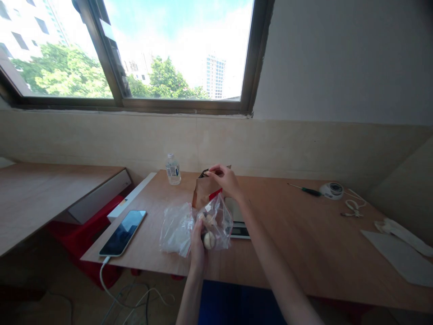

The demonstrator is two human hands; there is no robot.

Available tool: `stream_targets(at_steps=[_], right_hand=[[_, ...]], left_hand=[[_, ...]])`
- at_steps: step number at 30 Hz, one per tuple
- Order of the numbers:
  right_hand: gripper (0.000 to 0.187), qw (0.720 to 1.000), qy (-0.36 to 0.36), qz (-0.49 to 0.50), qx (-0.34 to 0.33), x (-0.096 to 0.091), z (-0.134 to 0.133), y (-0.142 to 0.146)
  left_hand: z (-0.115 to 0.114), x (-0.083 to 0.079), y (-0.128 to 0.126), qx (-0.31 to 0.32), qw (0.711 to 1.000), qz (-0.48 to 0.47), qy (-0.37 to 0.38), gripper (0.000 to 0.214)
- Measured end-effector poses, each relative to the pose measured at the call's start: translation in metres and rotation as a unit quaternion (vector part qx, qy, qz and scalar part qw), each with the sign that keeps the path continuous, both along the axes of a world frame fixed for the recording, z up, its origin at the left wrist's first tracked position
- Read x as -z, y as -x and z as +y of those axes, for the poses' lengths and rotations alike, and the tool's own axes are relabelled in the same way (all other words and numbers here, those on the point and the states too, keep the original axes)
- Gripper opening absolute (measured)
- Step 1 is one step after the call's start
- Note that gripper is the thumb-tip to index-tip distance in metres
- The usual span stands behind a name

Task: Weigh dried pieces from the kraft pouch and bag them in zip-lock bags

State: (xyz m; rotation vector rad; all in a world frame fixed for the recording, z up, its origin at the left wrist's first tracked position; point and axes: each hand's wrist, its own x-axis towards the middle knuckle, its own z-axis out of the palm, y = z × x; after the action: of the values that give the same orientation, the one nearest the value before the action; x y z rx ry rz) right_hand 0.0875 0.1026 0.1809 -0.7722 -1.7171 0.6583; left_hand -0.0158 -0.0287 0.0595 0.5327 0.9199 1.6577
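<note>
My left hand (pixel 198 243) is closed around a clear zip bag (pixel 223 225), held over the table's front part. Several round, pale brown pieces (pixel 209 240) show inside it; their exact kind is unclear. My right hand (pixel 227 181) reaches over to the mouth of an upright brown paper bag (pixel 202 189), thumb and fingers pinched together at its top. Whatever is between those fingertips is too small to make out. To the left of my left hand lies a second clear plastic bag (pixel 176 229). Partly hidden behind the zip bag and right forearm is a flat scale-like device (pixel 240 231).
A water bottle (pixel 173 170) stands at the back left of the wooden table (pixel 280 234). A phone (pixel 123 234) with a white cable lies at the left edge. On the right are a screwdriver (pixel 309 191), a white dome-shaped device (pixel 332 191) and a white sheet (pixel 399 255).
</note>
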Motion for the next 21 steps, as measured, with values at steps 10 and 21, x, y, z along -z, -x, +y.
stream_targets(at_steps=[10, 21], right_hand=[[0.023, 0.992, 0.056, -0.04, -0.101, -0.015, 0.011, -0.019], [0.022, 0.974, -0.056, -0.22, 0.003, -0.015, 0.028, -0.029]], left_hand=[[-0.004, -0.005, -0.006, 0.013, 1.0, -0.02, 0.016, 0.041], [-0.004, -0.008, -0.004, 0.001, 0.999, -0.039, 0.017, 0.044]])
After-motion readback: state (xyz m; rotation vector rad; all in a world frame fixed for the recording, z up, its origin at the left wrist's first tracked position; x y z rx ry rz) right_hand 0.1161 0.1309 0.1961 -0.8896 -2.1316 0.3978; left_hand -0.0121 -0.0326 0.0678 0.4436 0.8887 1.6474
